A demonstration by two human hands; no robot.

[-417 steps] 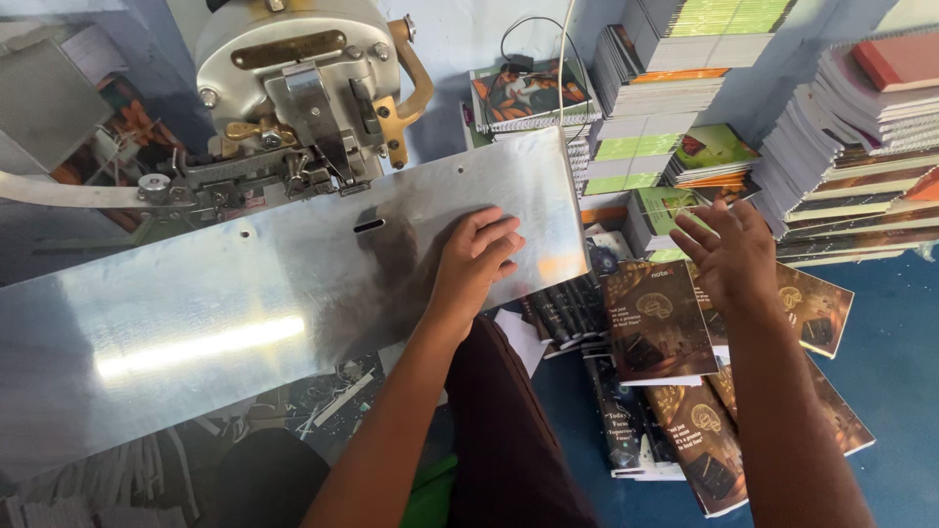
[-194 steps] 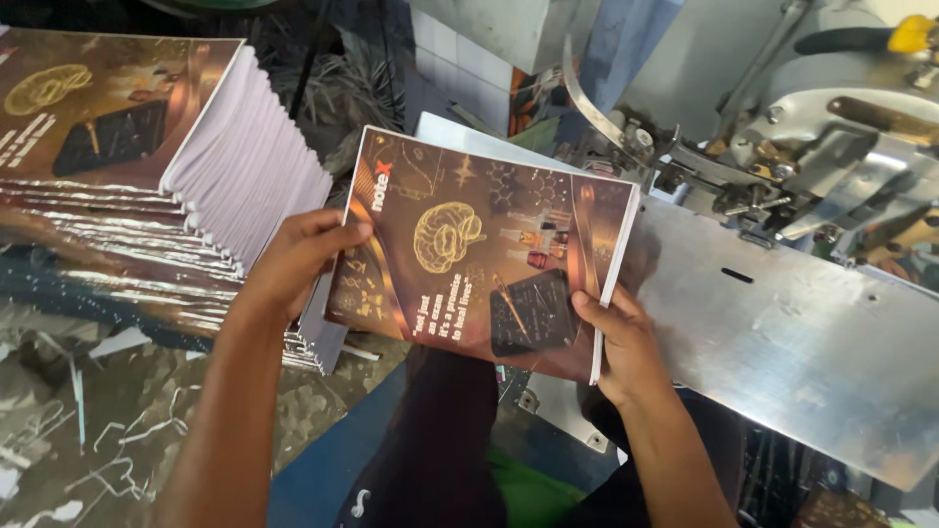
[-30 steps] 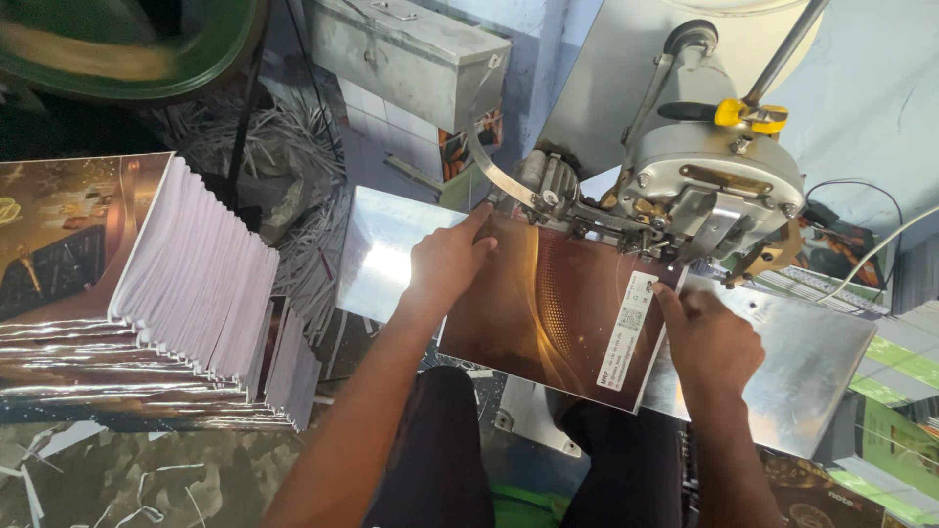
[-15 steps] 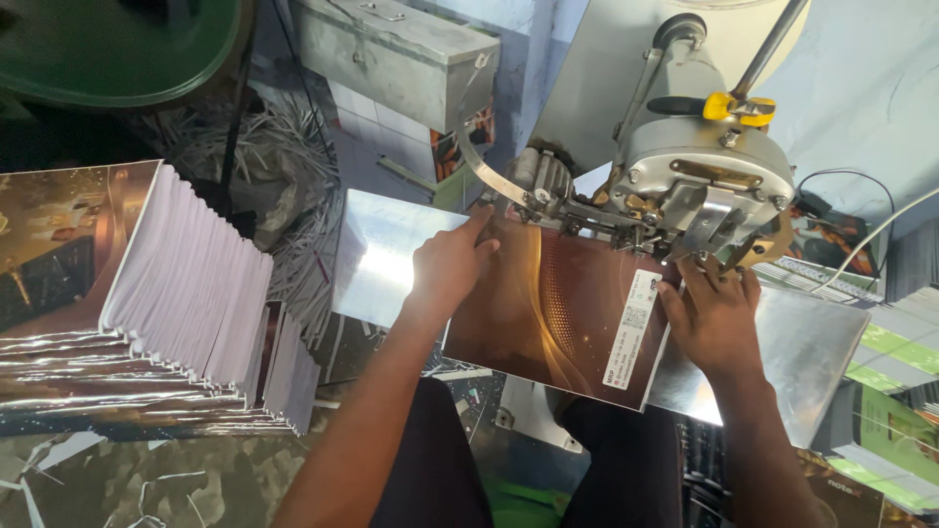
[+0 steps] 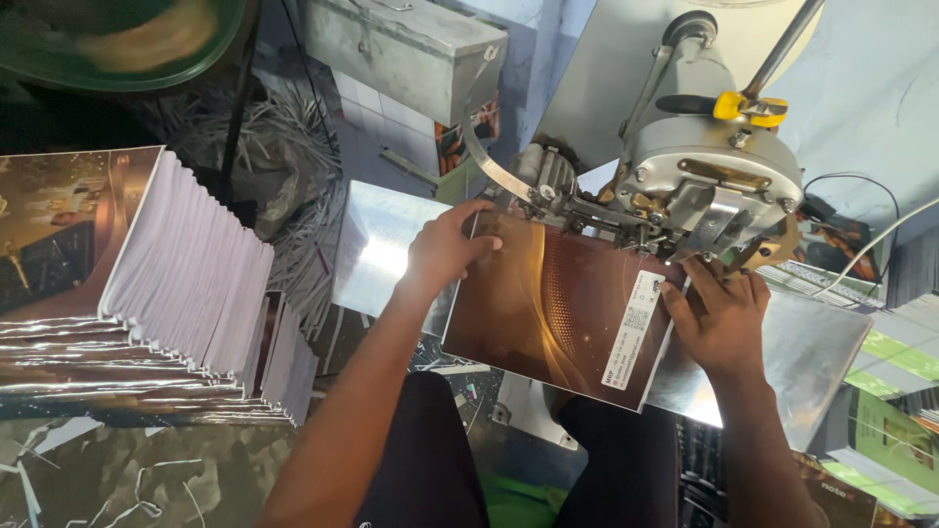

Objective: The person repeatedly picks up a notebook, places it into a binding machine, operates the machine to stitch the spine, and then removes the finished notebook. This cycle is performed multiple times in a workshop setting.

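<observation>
Brown glossy booklet [image 5: 553, 313] lies flat on the metal machine table [image 5: 377, 244], its far edge pushed up under the head of the grey stitching machine [image 5: 709, 181]. Left hand [image 5: 445, 249] rests on the booklet's upper-left corner, fingers spread loosely and pressing down, thumb at the edge; nothing gripped. Right hand [image 5: 719, 318] sits at the right edge by the white label strip [image 5: 631, 328], fingers bent & reaching up toward the machine head, very close to the moving parts; can't tell if the tips pinch the cover or just push on it. Tall fanned stack of same-type booklets [image 5: 176, 284] stands to the left, well apart; green-covered books [image 5: 895, 401] at right. Risks, as I judge them: right fingertips are so near the head that a slip fwd could catch them; uneven pressure from the 2 hands could skew the booklet, so the spine goes in crooked; the glossy cover on slick metal slides easily. The near corner overhangs the table w/o support, so it could sag & tilt.
</observation>
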